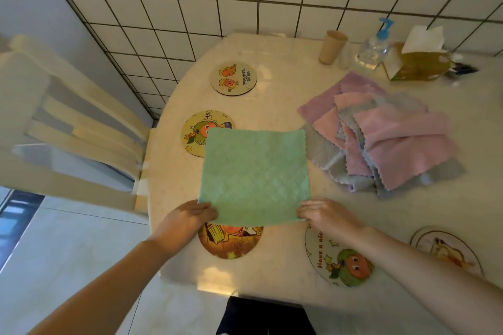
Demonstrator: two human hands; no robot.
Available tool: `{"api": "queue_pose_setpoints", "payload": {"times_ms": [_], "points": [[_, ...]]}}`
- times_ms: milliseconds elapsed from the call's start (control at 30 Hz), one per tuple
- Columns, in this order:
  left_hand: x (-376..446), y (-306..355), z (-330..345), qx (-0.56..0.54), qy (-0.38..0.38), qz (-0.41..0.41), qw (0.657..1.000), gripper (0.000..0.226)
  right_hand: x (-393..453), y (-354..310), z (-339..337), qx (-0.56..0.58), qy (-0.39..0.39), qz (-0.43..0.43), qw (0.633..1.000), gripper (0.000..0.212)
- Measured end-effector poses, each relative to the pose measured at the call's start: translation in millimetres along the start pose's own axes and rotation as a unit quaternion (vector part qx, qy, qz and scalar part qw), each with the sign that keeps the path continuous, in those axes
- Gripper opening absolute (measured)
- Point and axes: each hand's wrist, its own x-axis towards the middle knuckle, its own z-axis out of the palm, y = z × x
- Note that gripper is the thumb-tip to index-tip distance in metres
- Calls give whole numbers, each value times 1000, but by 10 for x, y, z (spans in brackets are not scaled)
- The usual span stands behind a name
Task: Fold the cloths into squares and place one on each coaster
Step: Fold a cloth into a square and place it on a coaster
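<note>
A green cloth (254,175) is spread out flat over the table's middle. My left hand (187,219) pinches its near left corner and my right hand (325,215) pinches its near right corner. The cloth covers part of a yellow coaster (194,132) behind it and part of an orange coaster (230,242) under its near edge. Other round coasters lie at the back (234,78), at the near right (337,258) and at the far right (446,250). A pile of pink, purple and grey cloths (386,133) lies to the right.
A beige cup (332,46), a pump bottle (374,47) and a tissue box (419,58) stand at the back of the table (283,275). A pale chair (70,128) stands to the left, against the table's edge. A tiled wall runs behind.
</note>
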Motion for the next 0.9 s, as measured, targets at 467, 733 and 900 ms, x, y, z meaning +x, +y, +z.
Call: {"api": "queue_pose_setpoints", "payload": {"times_ms": [467, 733, 900], "points": [[76, -38, -189, -315, 14, -249, 916, 9, -32, -179, -296, 237, 64, 240, 939, 6], [764, -313, -432, -487, 141, -383, 772, 5, 465, 139, -426, 347, 201, 390, 829, 14], [1131, -526, -351, -465, 139, -427, 763, 8, 854, 403, -465, 382, 216, 421, 794, 17]]}}
